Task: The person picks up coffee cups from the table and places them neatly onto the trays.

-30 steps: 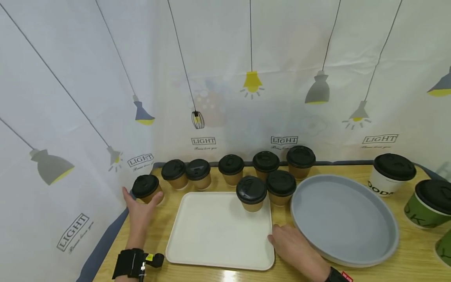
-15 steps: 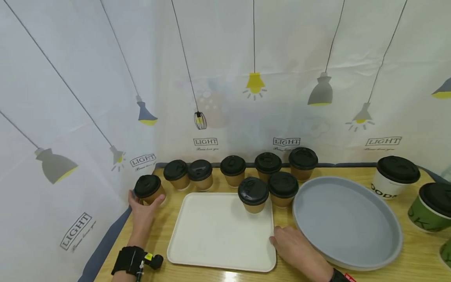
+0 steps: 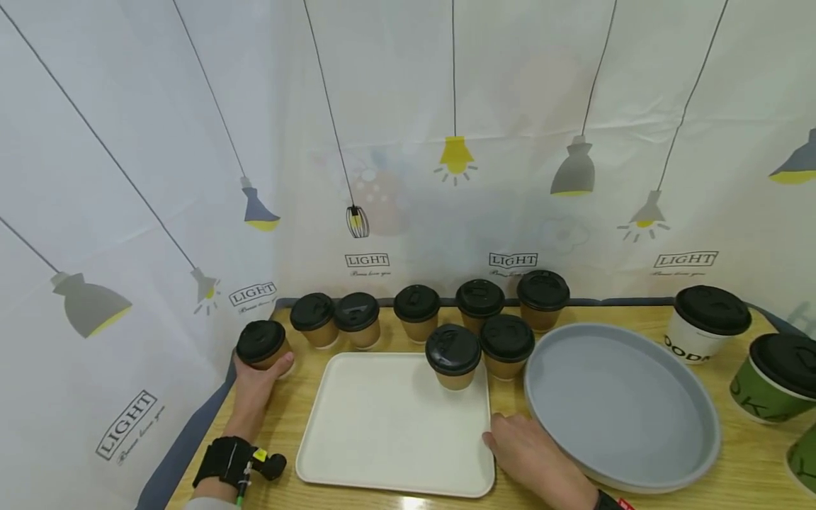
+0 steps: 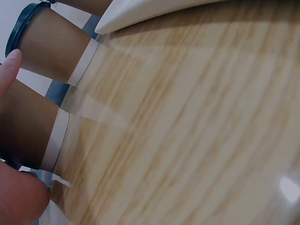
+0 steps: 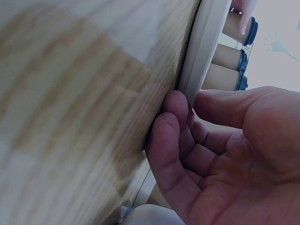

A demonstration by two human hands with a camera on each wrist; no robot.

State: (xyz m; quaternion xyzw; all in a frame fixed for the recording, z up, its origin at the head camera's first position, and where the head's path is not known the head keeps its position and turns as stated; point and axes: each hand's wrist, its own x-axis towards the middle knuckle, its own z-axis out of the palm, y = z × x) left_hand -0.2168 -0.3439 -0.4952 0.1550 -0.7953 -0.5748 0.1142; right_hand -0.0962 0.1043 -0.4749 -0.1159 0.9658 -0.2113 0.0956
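At the table's left side my left hand (image 3: 256, 382) grips a brown paper coffee cup (image 3: 280, 356) with a black lid, thumb on the right and fingers round its left. The left wrist view shows this cup (image 4: 28, 124) standing upright on the wood, thumb and fingers on either side. My right hand (image 3: 532, 450) pinches the right rim of a cream rectangular tray (image 3: 389, 432); the right wrist view has its thumb over the tray's edge (image 5: 204, 51), fingers curled against it. One lidded cup (image 3: 454, 358) stands on the tray's back right corner.
Several more brown lidded cups (image 3: 416, 319) line the back of the table. A round grey tray (image 3: 618, 404) lies right of my right hand. Larger cups, one white (image 3: 695, 333) and green ones (image 3: 761, 393), stand at the far right. A printed curtain (image 3: 408, 142) borders the back and left.
My left hand has closed in on the leftmost cup, its fingers and thumb coming round it. The right hand stays at the tray's rim, and the view shifts slightly.
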